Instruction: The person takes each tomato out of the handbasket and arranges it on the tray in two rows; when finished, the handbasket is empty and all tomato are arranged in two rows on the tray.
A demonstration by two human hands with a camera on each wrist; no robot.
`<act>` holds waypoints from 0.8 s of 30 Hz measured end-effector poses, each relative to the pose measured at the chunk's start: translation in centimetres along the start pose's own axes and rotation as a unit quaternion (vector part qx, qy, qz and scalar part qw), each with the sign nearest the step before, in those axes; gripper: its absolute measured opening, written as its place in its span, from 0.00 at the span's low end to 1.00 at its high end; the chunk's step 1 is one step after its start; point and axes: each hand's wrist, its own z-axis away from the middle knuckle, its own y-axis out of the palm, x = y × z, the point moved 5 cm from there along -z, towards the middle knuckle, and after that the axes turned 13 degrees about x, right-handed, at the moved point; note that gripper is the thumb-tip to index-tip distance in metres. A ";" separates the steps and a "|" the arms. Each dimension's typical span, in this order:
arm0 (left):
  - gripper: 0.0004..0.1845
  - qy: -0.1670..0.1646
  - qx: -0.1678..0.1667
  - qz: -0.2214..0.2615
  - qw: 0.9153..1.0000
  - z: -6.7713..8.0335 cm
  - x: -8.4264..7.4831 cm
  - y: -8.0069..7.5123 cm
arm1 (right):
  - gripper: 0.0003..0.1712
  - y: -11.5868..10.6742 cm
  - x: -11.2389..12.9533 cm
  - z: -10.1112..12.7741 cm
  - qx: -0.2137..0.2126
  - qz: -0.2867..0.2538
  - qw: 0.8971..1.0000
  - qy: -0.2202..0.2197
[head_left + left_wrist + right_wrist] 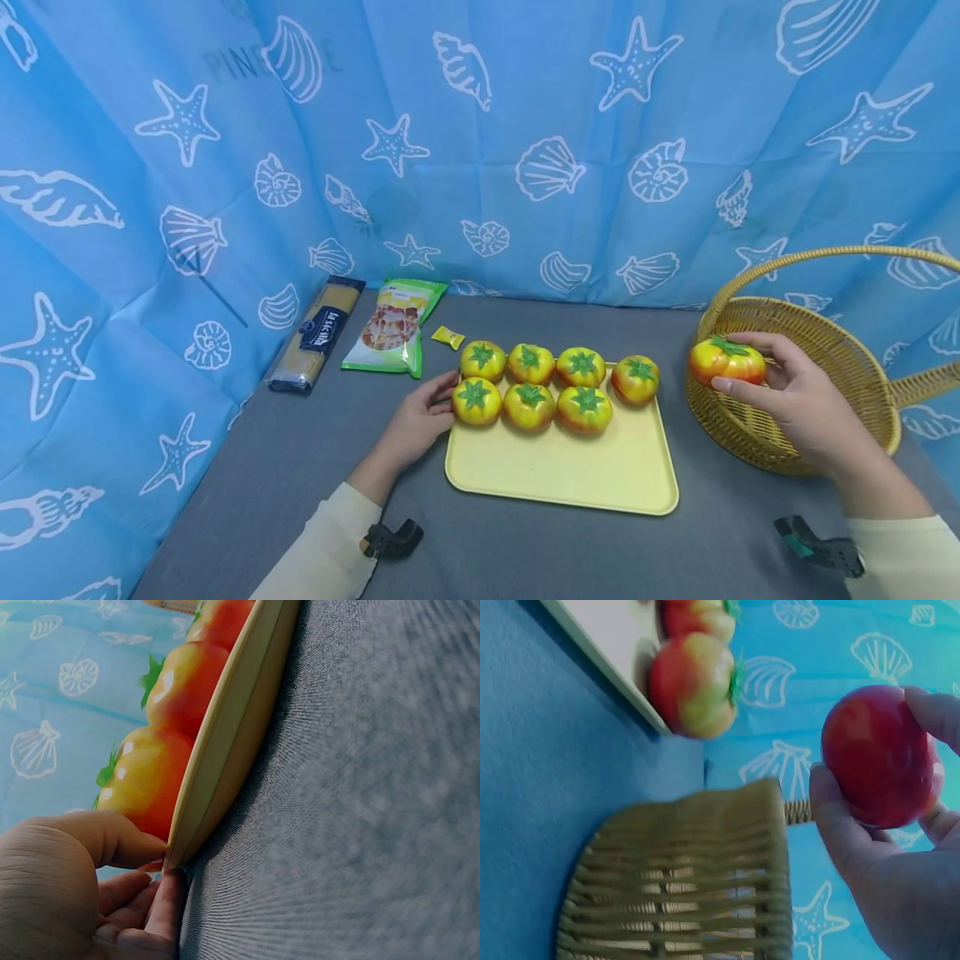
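Note:
My right hand (810,400) grips a yellow-red tomato (726,365) with a green leafy top, held above the left rim of the wicker basket (738,437). The right wrist view shows the tomato's smooth red underside between thumb and fingers. On the left, my left hand (416,421) pinches the rim of the pale yellow tray (562,479), thumb on top and fingers below. Several similar tomatoes (531,407) stand in two rows across the tray's far half, leafy tops up. The nearest tomato (146,780) is close beside my left thumb.
Beyond the tray's left side lie a pasta packet (318,333), a green-and-white food bag (396,325) and a small yellow wrapped piece (448,337). The basket's tall handle (825,252) arches over it. A blue shell-print curtain (480,167) hangs behind the grey table (525,550).

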 end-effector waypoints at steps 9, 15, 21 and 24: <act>0.39 0.005 0.001 0.000 1.000 0.0 0.1 -0.1 | 0.34 3.0 0.5 -0.3 0.034 0.004 0.999 -0.038; 0.40 0.003 0.001 0.002 1.000 0.0 0.0 -0.1 | 0.40 4.9 0.7 -0.4 0.068 0.023 0.996 -0.044; 0.40 0.003 0.002 0.001 1.000 0.1 -0.2 -0.1 | 0.39 6.4 0.3 -0.7 0.081 0.048 0.995 -0.038; 0.40 0.006 0.004 0.001 1.000 0.1 -0.3 -0.1 | 0.39 7.1 0.2 -0.9 0.081 0.072 0.994 -0.033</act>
